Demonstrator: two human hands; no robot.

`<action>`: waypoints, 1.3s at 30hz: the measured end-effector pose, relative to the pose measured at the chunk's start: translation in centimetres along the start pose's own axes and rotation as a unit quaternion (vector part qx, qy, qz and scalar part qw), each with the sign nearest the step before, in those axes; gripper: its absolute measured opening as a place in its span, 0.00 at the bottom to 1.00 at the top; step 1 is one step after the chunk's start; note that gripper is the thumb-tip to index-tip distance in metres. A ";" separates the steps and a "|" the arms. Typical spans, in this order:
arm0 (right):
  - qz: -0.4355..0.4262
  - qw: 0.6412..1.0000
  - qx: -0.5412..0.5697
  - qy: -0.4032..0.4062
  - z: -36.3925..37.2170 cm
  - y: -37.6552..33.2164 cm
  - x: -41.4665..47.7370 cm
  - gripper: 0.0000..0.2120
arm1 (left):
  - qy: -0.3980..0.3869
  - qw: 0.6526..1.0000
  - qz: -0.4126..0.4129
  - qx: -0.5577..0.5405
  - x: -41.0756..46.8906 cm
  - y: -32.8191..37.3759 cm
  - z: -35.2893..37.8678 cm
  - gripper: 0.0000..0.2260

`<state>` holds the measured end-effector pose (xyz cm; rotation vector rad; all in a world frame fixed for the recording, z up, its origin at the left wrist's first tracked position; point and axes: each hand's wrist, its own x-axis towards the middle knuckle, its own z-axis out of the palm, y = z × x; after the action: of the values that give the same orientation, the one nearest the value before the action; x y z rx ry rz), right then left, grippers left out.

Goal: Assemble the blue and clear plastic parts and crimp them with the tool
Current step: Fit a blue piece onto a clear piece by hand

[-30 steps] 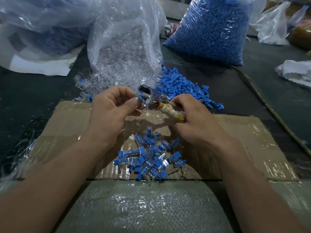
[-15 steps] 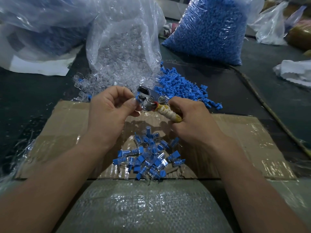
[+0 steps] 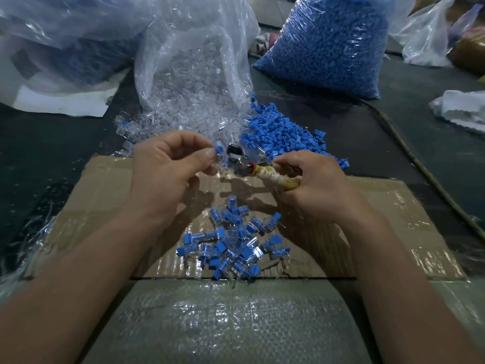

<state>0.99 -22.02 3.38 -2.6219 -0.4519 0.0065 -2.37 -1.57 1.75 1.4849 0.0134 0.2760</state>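
Observation:
My left hand (image 3: pixel 168 166) pinches a small blue and clear plastic part (image 3: pixel 219 151) between thumb and fingers, just left of the tool's metal jaws. My right hand (image 3: pixel 315 187) grips the crimping tool (image 3: pixel 249 161) by its cloth-wrapped yellowish handle. The part sits slightly apart from the jaws. Below the hands, a heap of assembled blue and clear parts (image 3: pixel 233 240) lies on the cardboard sheet (image 3: pixel 393 211). Loose blue parts (image 3: pixel 280 135) and loose clear parts (image 3: pixel 147 127) lie behind the hands.
An open clear bag (image 3: pixel 194 72) holding clear parts stands behind the hands. At the back right stands a full bag of blue parts (image 3: pixel 328 46). More plastic bags (image 3: pixel 65 43) lie at the back left. A cord (image 3: pixel 420 164) runs along the dark table on the right.
My left hand has drawn the part a little to the left, away from the tool's jaws. The tool handles in my right hand have spread slightly.

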 end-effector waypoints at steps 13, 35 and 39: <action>0.015 0.995 -0.026 -0.098 -0.3 0.3 0.1 0.32 | -0.249 0.960 -0.055 0.119 -0.8 0.9 0.3 0.08; 0.042 0.997 0.052 -0.031 -1.3 1.4 0.0 0.17 | 0.006 0.859 0.032 0.510 4.1 -3.5 -2.3 0.07; 0.046 0.997 0.052 -0.024 -1.3 1.4 0.1 0.14 | 0.008 0.866 0.043 0.499 4.0 -3.3 -2.2 0.06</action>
<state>1.61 -23.77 3.89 -2.5420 -0.3380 0.1189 1.64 1.18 -1.07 2.5240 0.1198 0.3798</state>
